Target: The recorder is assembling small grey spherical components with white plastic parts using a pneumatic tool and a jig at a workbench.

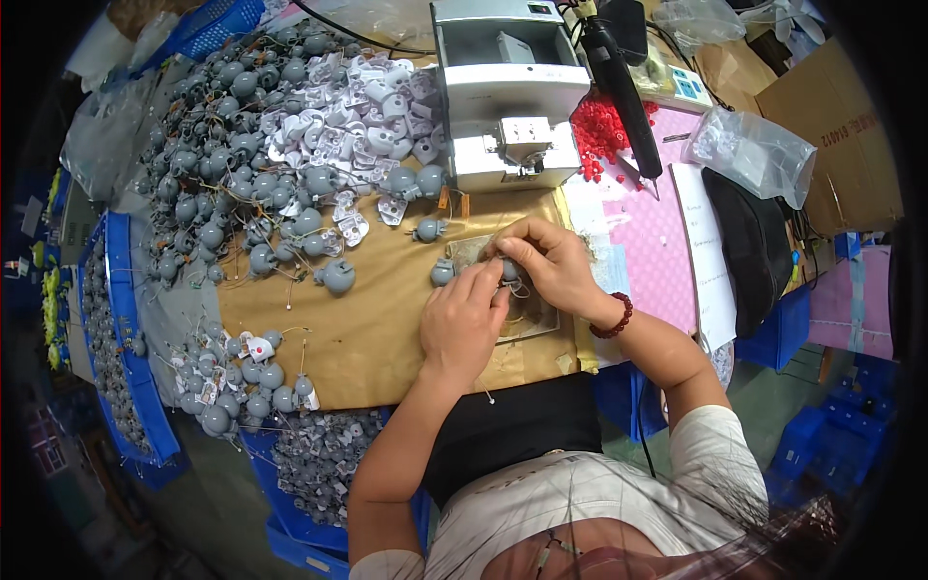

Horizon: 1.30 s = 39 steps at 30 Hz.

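My left hand (464, 319) and my right hand (546, 263) meet over a small flat plate (536, 324) on the brown paper-covered table (358, 333). Together the fingertips pinch a small grey round part with thin wires (509, 271). A loose grey round part (442, 273) lies just left of my fingers, and another one (428, 229) lies a little farther up. A dark bead bracelet (613, 316) sits on my right wrist.
A big heap of grey wired parts (222, 164) and white plastic pieces (358, 106) fills the upper left. A white benchtop machine (507, 97) stands behind my hands, with red beads (599, 130), a black tool (623, 92) and a pink mat (657, 242) to its right. Blue crates (126, 358) hold more parts at left.
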{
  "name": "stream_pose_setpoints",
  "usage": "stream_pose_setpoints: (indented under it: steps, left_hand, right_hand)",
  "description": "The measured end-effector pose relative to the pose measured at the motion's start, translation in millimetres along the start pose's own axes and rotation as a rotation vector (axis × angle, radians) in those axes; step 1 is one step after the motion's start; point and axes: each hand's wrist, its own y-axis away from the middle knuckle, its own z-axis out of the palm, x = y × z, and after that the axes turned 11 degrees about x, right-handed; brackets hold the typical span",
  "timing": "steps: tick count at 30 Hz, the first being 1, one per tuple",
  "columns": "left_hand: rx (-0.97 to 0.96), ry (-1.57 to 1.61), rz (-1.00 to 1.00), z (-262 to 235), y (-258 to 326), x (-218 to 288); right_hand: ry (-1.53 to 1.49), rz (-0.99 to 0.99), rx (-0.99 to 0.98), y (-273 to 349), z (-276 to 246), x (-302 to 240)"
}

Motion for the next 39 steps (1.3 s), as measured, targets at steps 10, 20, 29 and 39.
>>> stream_pose_setpoints:
  steps: [10, 20, 29, 39]
  left_hand:
    - [0.003, 0.006, 0.004, -1, 1, 0]
    - [0.292, -0.152, -0.459, -183, 33, -44]
    - [0.333, -0.828, -0.155, -255, 35, -86]
    - [0.006, -0.164, -0.013, -41, -28, -50]
  right_hand:
    - [-0.209, 0.187, 0.081, -20, 14, -1]
    - [0.488, -0.156, 0.206, -21, -131, 38]
    - [1.336, -0.337, 0.16, -12, -181, 56]
    - [1.264, -0.522, 0.187, -19, -182, 70]
